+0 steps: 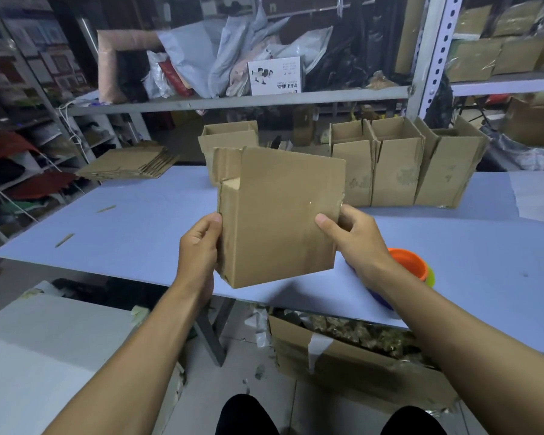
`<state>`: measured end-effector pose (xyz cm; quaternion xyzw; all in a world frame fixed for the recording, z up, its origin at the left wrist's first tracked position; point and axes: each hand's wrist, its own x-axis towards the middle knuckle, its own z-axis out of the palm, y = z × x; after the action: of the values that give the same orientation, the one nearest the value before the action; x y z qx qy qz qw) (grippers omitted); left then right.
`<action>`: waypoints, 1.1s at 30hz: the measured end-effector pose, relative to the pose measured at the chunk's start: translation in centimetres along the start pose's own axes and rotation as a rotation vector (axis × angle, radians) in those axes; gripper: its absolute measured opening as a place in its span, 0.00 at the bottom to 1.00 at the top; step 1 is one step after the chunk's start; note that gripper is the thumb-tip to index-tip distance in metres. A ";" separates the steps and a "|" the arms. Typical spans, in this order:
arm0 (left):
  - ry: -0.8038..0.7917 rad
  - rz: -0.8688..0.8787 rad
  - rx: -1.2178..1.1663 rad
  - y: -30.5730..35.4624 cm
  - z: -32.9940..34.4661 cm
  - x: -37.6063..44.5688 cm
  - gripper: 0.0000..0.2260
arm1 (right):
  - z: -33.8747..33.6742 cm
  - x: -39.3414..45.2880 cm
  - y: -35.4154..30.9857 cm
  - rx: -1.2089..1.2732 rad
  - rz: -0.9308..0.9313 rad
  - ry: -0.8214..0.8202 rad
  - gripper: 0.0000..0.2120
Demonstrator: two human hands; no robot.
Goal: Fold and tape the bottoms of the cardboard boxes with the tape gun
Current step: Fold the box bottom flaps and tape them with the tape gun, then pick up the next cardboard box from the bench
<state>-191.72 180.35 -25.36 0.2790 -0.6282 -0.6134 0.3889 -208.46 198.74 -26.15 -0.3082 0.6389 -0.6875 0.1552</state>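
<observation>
I hold a brown cardboard box [277,215] upright in the air above the near edge of the pale blue table [132,221]. My left hand [200,246] grips its left edge, thumb on the front face. My right hand [355,237] grips its right edge, thumb on the front too. The box's flaps at the upper left stand partly folded. An orange, green and purple thing [412,266], maybe the tape gun, lies on the table behind my right wrist, mostly hidden.
Three erected boxes [399,171] stand at the table's far right and one more box [230,136] behind the held one. A stack of flat cardboard [129,164] lies far left. Shelving [233,100] runs behind. An open carton [352,356] sits under the table.
</observation>
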 end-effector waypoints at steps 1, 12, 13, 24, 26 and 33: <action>0.062 0.017 0.072 -0.2 -0.1 0.3 0.06 | 0.0 0.0 0.0 -0.008 -0.031 0.022 0.08; -0.089 -0.065 -0.061 -0.8 -0.9 -0.5 0.19 | 1.8 -0.8 1.8 -0.172 -0.050 0.161 0.06; -0.151 -0.091 -0.053 -1.3 -1.3 -0.7 0.26 | 1.8 -0.8 2.4 -0.252 -0.024 0.143 0.04; -0.198 0.025 0.438 -6.0 -3.9 -1.2 0.19 | 3.4 -1.4 6.4 -0.658 -0.015 0.084 0.03; -0.168 0.027 0.433 -6.5 -3.9 -0.2 0.19 | 4.0 -0.4 6.6 -0.672 -0.019 0.083 0.03; -0.074 0.057 0.570 -8.5 -4.1 7.8 0.11 | 7.5 7.7 8.8 -0.725 0.011 0.068 0.12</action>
<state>-193.61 170.83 -32.85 0.3367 -0.7966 -0.4109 0.2887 -211.28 187.03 -33.04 -0.3166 0.8477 -0.4253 0.0184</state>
